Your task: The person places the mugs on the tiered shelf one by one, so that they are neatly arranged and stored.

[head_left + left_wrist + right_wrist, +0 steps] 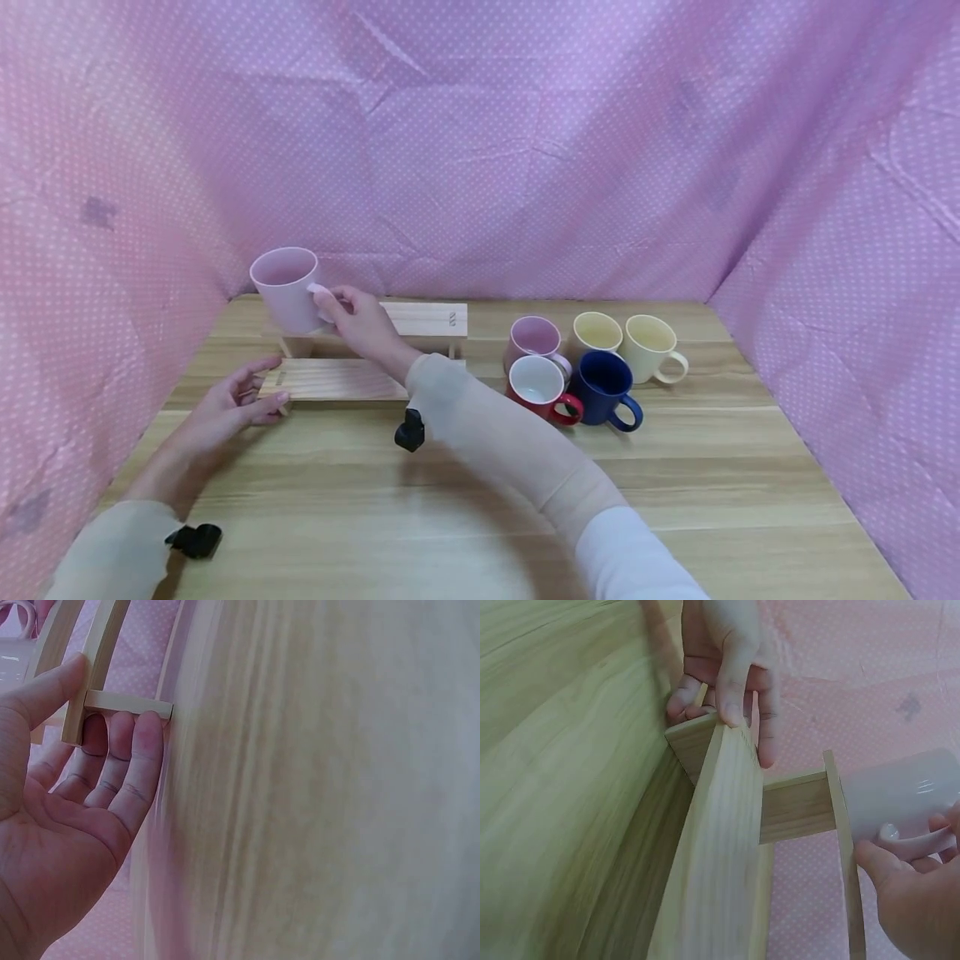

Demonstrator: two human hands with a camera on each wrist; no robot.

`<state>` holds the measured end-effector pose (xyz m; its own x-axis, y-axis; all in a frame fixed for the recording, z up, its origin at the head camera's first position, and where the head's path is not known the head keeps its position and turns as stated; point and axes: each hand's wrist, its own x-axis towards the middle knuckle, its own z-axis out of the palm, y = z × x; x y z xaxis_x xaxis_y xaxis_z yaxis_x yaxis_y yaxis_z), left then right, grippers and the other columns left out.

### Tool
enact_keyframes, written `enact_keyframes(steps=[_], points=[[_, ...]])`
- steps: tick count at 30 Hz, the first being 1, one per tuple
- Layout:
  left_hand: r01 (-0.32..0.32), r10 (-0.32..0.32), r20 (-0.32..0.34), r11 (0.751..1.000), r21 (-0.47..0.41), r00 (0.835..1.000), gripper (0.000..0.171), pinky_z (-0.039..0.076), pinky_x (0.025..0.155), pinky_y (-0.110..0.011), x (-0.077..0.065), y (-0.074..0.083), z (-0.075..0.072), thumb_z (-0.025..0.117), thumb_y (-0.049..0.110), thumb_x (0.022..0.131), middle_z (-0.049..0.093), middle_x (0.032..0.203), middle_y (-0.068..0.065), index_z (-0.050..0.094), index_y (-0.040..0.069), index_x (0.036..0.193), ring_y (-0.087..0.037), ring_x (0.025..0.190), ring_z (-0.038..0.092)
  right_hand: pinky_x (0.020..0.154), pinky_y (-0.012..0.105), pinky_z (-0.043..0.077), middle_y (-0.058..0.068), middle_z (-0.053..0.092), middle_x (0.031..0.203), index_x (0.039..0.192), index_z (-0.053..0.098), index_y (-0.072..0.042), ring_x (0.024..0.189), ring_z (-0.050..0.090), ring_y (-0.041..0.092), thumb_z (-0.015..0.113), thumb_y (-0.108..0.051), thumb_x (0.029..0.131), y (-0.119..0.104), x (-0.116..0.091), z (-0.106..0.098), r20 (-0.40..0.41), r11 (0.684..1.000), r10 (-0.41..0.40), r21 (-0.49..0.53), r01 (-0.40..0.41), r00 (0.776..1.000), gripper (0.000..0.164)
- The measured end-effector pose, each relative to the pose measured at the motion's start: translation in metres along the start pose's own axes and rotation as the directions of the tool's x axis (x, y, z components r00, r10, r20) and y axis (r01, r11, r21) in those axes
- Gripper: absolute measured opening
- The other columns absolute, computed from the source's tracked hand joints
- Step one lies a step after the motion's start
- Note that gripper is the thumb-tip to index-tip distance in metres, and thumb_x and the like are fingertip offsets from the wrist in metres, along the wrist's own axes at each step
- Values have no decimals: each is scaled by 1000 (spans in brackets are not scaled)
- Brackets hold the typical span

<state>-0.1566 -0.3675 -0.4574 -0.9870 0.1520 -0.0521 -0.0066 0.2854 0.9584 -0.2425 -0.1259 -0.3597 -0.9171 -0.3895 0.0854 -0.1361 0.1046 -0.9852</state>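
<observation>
A pale pink mug (pixel 287 293) stands upright at the left end of the rack's upper board (pixel 423 318), its base close over the wood. My right hand (pixel 366 327) grips its handle from the right. In the right wrist view the mug (pixel 900 791) has its base against the upper board's face. The two-step wooden rack has a lower board (pixel 341 380) in front. Its left end is pinched by my left hand (pixel 228 407), thumb on top. In the left wrist view this hand's (pixel 67 840) other fingers curl beneath the board, beside a wooden crosspiece (pixel 127 703).
Right of the rack stand a darker pink mug (pixel 534 335), a red mug with white inside (pixel 525 403), a navy mug (pixel 592 404) and two cream mugs, one (pixel 647 360) at the far right. Dotted pink cloth (pixel 480 167) walls the wooden table (pixel 337 517).
</observation>
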Motion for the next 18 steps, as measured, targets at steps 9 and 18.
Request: enact_keyframes(steps=[9,18], points=[[8,-8,7,1000,-22,1000,73,61,84,-37,-1,0,-5,68,11,99,62,114,-5,25,3,158,-20,95,70,75,16,54,-1,70,106,123,68,-9,92,63,8,57,-41,104,7,0,2,14,998,-19,-59,20,1000,39],[1,-1,1,997,-79,1000,70,61,83,-38,2,-4,0,68,9,99,64,113,-3,30,4,157,-22,96,70,66,17,47,15,69,100,124,68,-7,79,55,7,59,-35,105,10,-4,-5,34,990,-65,-121,69,997,35]])
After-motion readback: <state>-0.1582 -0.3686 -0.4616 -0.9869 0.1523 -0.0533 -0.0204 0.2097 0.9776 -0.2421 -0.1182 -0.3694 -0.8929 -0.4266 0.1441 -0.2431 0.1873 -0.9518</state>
